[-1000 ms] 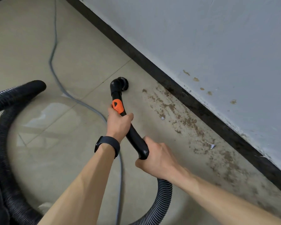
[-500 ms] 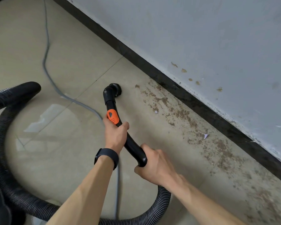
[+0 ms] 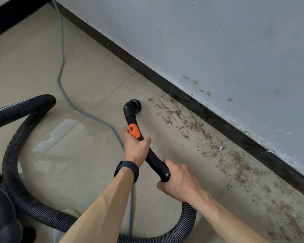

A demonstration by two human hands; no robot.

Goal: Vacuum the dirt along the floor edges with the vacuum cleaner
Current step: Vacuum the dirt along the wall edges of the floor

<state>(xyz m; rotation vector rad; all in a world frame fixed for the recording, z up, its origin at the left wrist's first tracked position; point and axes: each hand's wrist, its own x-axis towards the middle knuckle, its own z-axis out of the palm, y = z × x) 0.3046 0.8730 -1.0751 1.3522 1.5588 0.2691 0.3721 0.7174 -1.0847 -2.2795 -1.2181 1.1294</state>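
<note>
Ribbed black hose (image 3: 12, 172) loops over floor, left. Dirt (image 3: 197, 127) strewn along dark skirting (image 3: 165, 85). Right hand (image 3: 181, 183) wrapped tight round wand (image 3: 154, 160) rear end; left hand (image 3: 137, 148) curled round it below orange slider (image 3: 134, 131). Brush nozzle (image 3: 134, 104) down at tile, just beside dirt's near edge.

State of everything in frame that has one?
left hand: grips the wand below its orange tab
right hand: grips the wand's rear end, where the hose joins
brush head: on the floor, at the dirt's edge, clear of the baseboard
dirt: scattered along the baseboard, not picked up
hose: looped on the floor
cable: slack on the floor
</note>
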